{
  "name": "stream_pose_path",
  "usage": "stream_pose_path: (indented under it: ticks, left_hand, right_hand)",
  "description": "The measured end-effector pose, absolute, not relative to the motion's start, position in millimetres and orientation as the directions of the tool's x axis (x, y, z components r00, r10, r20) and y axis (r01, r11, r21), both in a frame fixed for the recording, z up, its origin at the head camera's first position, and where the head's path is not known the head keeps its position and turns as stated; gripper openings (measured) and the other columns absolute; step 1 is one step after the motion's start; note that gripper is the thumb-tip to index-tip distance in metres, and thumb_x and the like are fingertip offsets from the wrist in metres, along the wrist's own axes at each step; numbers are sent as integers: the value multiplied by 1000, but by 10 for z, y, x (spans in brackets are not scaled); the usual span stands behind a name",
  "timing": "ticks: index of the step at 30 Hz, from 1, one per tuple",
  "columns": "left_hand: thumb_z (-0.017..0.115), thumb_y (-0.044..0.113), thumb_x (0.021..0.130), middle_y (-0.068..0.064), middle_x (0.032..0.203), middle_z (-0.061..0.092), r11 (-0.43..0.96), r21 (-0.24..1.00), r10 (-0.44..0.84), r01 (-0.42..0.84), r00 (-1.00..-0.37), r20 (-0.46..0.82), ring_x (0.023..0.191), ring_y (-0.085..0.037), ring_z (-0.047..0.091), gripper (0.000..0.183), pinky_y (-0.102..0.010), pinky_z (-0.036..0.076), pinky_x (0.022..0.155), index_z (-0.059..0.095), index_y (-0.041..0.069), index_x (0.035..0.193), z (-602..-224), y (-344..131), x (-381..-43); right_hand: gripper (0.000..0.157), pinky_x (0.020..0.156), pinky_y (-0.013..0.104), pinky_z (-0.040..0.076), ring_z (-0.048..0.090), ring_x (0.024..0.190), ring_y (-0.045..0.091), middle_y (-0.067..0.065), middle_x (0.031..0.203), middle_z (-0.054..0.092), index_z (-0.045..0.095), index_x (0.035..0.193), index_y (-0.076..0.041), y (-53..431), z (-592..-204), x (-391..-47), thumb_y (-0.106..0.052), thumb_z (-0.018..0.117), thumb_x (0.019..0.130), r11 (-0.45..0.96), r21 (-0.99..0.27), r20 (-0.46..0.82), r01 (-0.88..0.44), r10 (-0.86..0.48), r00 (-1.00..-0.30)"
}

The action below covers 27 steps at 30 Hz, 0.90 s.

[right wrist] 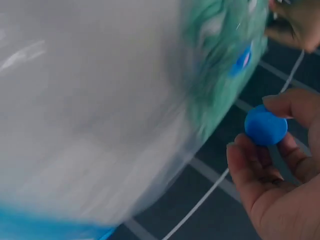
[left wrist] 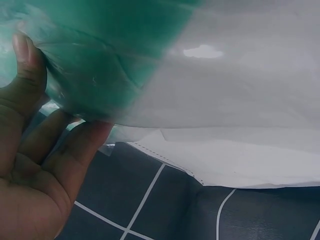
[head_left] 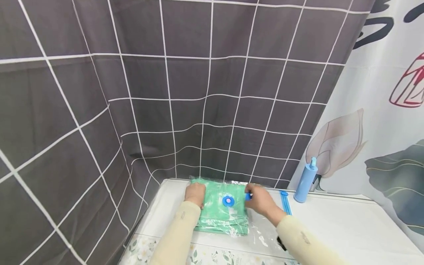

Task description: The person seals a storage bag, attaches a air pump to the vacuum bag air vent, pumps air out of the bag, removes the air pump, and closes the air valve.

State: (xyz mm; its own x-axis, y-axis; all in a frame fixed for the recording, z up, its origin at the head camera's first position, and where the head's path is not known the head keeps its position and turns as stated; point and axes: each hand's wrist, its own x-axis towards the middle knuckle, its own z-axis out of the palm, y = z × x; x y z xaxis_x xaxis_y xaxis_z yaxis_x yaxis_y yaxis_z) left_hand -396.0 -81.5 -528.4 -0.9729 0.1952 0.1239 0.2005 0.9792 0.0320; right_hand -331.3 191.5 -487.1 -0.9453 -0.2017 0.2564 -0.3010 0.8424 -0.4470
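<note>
A clear plastic vacuum bag (head_left: 260, 232) lies on the white surface with folded green fabric (head_left: 213, 215) inside. On its top sits a round blue valve (head_left: 228, 201) with a pink centre. My left hand (head_left: 195, 194) pinches the bag's left edge; in the left wrist view the thumb is above the film and fingers are below. To the right of the valve, my right hand (head_left: 263, 200) holds a small round blue cap (right wrist: 266, 125) between thumb and fingers, apart from the valve.
A light blue hand pump (head_left: 305, 182) stands upright to the right. The bag's blue zip strip (head_left: 286, 203) runs along its right end. Behind hangs a dark curtain (head_left: 185, 81) with white grid lines, and floral cloth (head_left: 212, 255) covers the near edge.
</note>
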Motion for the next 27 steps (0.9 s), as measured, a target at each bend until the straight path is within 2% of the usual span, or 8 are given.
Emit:
stream_pose_path:
  ticks: [4, 6, 10, 13, 16, 21, 27]
  left_hand:
    - [108, 17, 53, -10, 101, 88, 977, 25, 208, 212, -971, 115, 97, -29, 85, 59, -45, 73, 90, 86, 9, 108, -5264, -847, -3995]
    - [106, 18, 57, -12, 103, 88, 977, 43, 203, 208, -975, 87, 101, -31, 85, 57, -46, 73, 96, 85, 6, 109, -5145, -870, -3940]
    - [104, 23, 58, -14, 103, 87, 973, 79, 211, 217, -975, 72, 103, -34, 84, 55, -49, 71, 99, 83, 5, 106, -5189, -996, -4033]
    - [103, 24, 57, -14, 101, 86, 971, 121, 204, 208, -978, 38, 100, -34, 84, 54, -51, 71, 100, 82, 5, 104, -5235, -1059, -4115]
    - [104, 27, 56, -13, 99, 86, 968, 130, 211, 213, -977, 28, 96, -33, 84, 56, -51, 72, 98, 83, 7, 104, -5497, -1113, -4330]
    - [104, 28, 53, -13, 99, 85, 967, 130, 216, 219, -976, 34, 95, -33, 83, 58, -51, 71, 98, 83, 7, 103, -5700, -1068, -4455]
    - [105, 17, 57, -15, 100, 85, 965, 190, 183, 181, -983, 6, 99, -34, 83, 51, -50, 70, 104, 82, 3, 100, -5272, -916, -4058]
  right_hand:
    - [34, 76, 39, 63, 70, 87, 19, 7, 93, 71, 62, 100, -6, 2450, -4877, -3128, 0, 85, 76, 833, -508, 235, -217, -108, -966]
    - [33, 75, 37, 61, 69, 87, 21, 9, 94, 71, 60, 101, -5, 2722, -4928, -3046, -4, 85, 79, 825, -545, 195, -151, -50, -980]
    - [33, 76, 39, 62, 73, 94, 29, 16, 101, 73, 57, 103, -3, 3180, -5036, -2904, -10, 85, 86, 807, -591, 97, -3, 67, -993]
    - [33, 75, 39, 62, 73, 96, 31, 18, 102, 74, 56, 104, -1, 3454, -5113, -2798, -13, 84, 90, 818, -570, 48, 72, 120, -992]
    - [32, 71, 35, 56, 67, 90, 29, 16, 97, 72, 58, 103, 0, 3683, -5196, -2692, -14, 84, 90, 843, -524, 18, 118, 149, -989]
    - [32, 69, 34, 50, 62, 85, 25, 12, 92, 70, 59, 101, -1, 4000, -5325, -2537, -18, 85, 90, 858, -487, -26, 161, 169, -985]
    - [34, 71, 35, 47, 56, 79, 21, 6, 85, 66, 61, 96, -6, 4182, -5497, -2484, -24, 89, 89, 873, -463, -5, 156, 173, -985]
